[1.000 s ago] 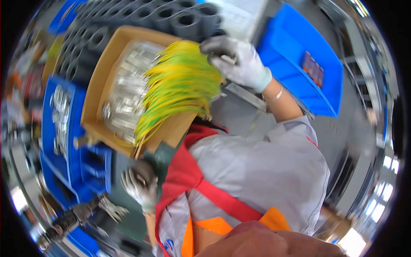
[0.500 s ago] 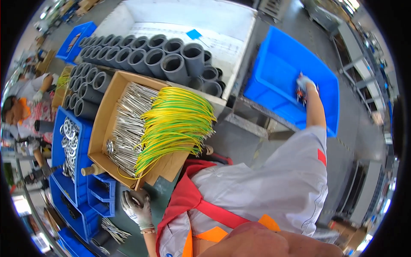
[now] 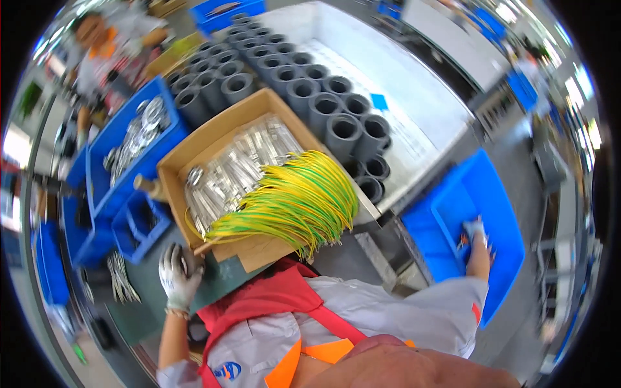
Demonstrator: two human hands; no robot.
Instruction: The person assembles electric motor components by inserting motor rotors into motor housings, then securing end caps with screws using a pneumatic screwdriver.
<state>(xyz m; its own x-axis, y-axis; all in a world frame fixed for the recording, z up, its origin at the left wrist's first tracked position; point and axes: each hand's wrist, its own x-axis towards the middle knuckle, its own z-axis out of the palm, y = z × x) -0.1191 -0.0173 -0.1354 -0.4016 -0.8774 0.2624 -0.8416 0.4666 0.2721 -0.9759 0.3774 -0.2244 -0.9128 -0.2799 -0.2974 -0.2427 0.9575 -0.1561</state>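
My left hand [image 3: 176, 279], in a white glove, curls round a dark grey, rounded piece [image 3: 193, 260] over the green bench top [image 3: 152, 302]. Its exact kind is hard to make out. Far to the right, my right hand [image 3: 475, 229], also gloved, reaches down into a large blue bin [image 3: 501, 271]. Small dark and reddish parts [image 3: 462, 242] lie at its fingers, which are too small and blurred to read. Just beyond my left hand stands a cardboard box [image 3: 173, 161] of thin metal rods [image 3: 242, 171]. Yellow-green wires [image 3: 301, 200] lie bundled across the box's near side.
Many grey tubes [image 3: 343, 132] stand upright in and beside a white-walled crate [image 3: 414, 71]. A blue bin of metal rings [image 3: 139, 139] and smaller blue bins [image 3: 139, 226] line the left. Loose metal rods [image 3: 121, 278] lie on the bench. A co-worker [image 3: 107, 55] is at the far left.
The whole view has turned, so the bench and boxes appear shifted. My left hand still grips the dark piece. My right hand stays down in the blue bin.
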